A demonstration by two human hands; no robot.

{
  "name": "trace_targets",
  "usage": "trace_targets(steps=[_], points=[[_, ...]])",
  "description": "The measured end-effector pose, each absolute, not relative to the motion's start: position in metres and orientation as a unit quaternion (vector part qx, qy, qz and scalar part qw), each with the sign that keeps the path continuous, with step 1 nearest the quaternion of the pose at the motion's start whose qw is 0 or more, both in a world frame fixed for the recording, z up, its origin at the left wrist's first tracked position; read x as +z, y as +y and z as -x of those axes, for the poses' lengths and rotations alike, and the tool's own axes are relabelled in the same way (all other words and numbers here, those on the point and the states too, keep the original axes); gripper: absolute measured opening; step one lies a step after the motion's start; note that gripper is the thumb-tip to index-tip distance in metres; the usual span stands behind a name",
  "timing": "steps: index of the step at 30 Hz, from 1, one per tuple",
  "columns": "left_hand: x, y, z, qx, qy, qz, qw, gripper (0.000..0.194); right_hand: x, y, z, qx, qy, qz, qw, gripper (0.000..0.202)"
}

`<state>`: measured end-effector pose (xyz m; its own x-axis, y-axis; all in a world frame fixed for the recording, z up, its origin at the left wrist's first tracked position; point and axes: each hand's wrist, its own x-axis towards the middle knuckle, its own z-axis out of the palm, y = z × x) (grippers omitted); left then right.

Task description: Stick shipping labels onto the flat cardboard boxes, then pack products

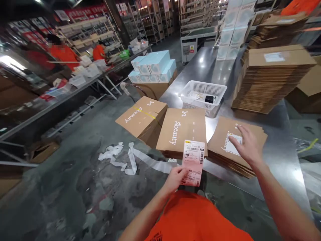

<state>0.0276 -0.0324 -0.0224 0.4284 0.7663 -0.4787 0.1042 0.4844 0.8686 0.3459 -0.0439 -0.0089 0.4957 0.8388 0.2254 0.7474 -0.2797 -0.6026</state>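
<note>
My left hand pinches the lower left edge of a printed shipping label, held upright before the middle stack of flat cardboard boxes. My right hand, its fingers apart, is over the right stack of flat cardboard. Beside its fingertips, a white label lies on the top sheet of that stack; whether the fingers touch it I cannot tell. To the left is another cardboard stack with a yellow strap around it.
Behind the stacks, a white plastic basket stands on the metal table. A tall cardboard pile rises at the right. Light blue boxes are stacked beyond the left stack. White strips litter the floor. People in orange work at the far left.
</note>
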Motion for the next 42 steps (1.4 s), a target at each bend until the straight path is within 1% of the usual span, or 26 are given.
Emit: trace_targets(steps=[1, 3, 4, 6, 8, 9, 11, 12, 14, 16, 18, 20, 22, 24, 26, 28, 30, 32, 34, 36, 38, 40, 42], points=[[-0.022, -0.033, -0.027, 0.230, 0.478, -0.461, 0.711, 0.056, 0.009, -0.030, -0.324, 0.168, -0.556, 0.731, 0.358, 0.061], [-0.018, -0.033, -0.024, 0.232, 0.470, -0.480, 0.703, 0.055, 0.036, -0.010, -0.284, 0.335, -0.631, 0.608, 0.346, 0.048], [-0.014, -0.031, -0.022, 0.245, 0.462, -0.489, 0.699, 0.054, 0.043, -0.004, -0.266, 0.389, -0.644, 0.568, 0.333, 0.042], [-0.003, -0.027, -0.018, 0.307, 0.440, -0.491, 0.687, 0.057, 0.048, 0.002, -0.239, 0.434, -0.646, 0.536, 0.327, 0.039], [0.012, -0.018, -0.017, 0.391, 0.429, -0.477, 0.661, 0.069, 0.046, 0.004, -0.221, 0.441, -0.649, 0.523, 0.334, 0.040], [0.019, -0.012, -0.018, 0.420, 0.437, -0.469, 0.643, 0.066, 0.045, 0.004, -0.214, 0.438, -0.659, 0.512, 0.335, 0.039], [0.028, 0.002, -0.022, 0.441, 0.475, -0.456, 0.610, 0.041, 0.043, 0.006, -0.204, 0.418, -0.681, 0.497, 0.339, 0.036], [0.030, 0.009, -0.024, 0.440, 0.496, -0.452, 0.597, 0.033, 0.042, 0.009, -0.201, 0.404, -0.691, 0.493, 0.341, 0.034], [0.024, 0.020, -0.026, 0.436, 0.523, -0.448, 0.579, 0.040, 0.039, 0.020, -0.198, 0.379, -0.709, 0.492, 0.335, 0.030], [0.008, 0.025, -0.023, 0.425, 0.531, -0.444, 0.583, 0.047, 0.033, 0.040, -0.200, 0.352, -0.715, 0.505, 0.330, 0.028], [-0.015, 0.021, -0.015, 0.393, 0.531, -0.430, 0.615, 0.050, 0.026, 0.068, -0.208, 0.295, -0.709, 0.542, 0.342, 0.027], [-0.039, 0.007, -0.003, 0.343, 0.534, -0.412, 0.654, 0.050, 0.019, 0.100, -0.220, 0.212, -0.705, 0.583, 0.342, 0.025], [-0.059, -0.012, 0.012, 0.293, 0.544, -0.408, 0.673, 0.049, 0.013, 0.128, -0.232, 0.145, -0.730, 0.603, 0.288, 0.026], [-0.068, -0.030, 0.027, 0.262, 0.551, -0.415, 0.674, 0.045, 0.008, 0.148, -0.239, 0.102, -0.756, 0.612, 0.209, 0.036], [-0.065, -0.037, 0.040, 0.265, 0.551, -0.422, 0.669, 0.044, 0.008, 0.158, -0.237, 0.074, -0.758, 0.626, 0.168, 0.047], [-0.052, -0.029, 0.049, 0.311, 0.549, -0.447, 0.634, 0.044, 0.013, 0.155, -0.227, 0.069, -0.753, 0.632, 0.171, 0.047], [-0.036, -0.010, 0.053, 0.375, 0.549, -0.481, 0.571, 0.044, 0.021, 0.139, -0.208, 0.081, -0.763, 0.619, 0.171, 0.044], [-0.024, 0.013, 0.050, 0.417, 0.559, -0.491, 0.522, 0.046, 0.023, 0.116, -0.189, 0.076, -0.779, 0.606, 0.140, 0.044], [-0.022, 0.034, 0.043, 0.407, 0.580, -0.485, 0.512, 0.048, 0.015, 0.096, -0.179, 0.060, -0.784, 0.608, 0.112, 0.050], [-0.028, 0.046, 0.035, 0.375, 0.583, -0.508, 0.512, 0.046, 0.002, 0.077, -0.186, 0.070, -0.823, 0.556, 0.095, 0.058], [-0.036, 0.048, 0.032, 0.354, 0.576, -0.537, 0.505, 0.045, -0.007, 0.058, -0.207, 0.081, -0.775, 0.619, 0.097, 0.058], [-0.043, 0.045, 0.036, 0.353, 0.580, -0.554, 0.482, 0.044, -0.012, 0.040, -0.232, 0.096, -0.656, 0.736, 0.134, 0.058], [-0.044, 0.043, 0.041, 0.351, 0.593, -0.572, 0.446, 0.041, -0.014, 0.026, -0.251, 0.120, -0.560, 0.801, 0.175, 0.060]])
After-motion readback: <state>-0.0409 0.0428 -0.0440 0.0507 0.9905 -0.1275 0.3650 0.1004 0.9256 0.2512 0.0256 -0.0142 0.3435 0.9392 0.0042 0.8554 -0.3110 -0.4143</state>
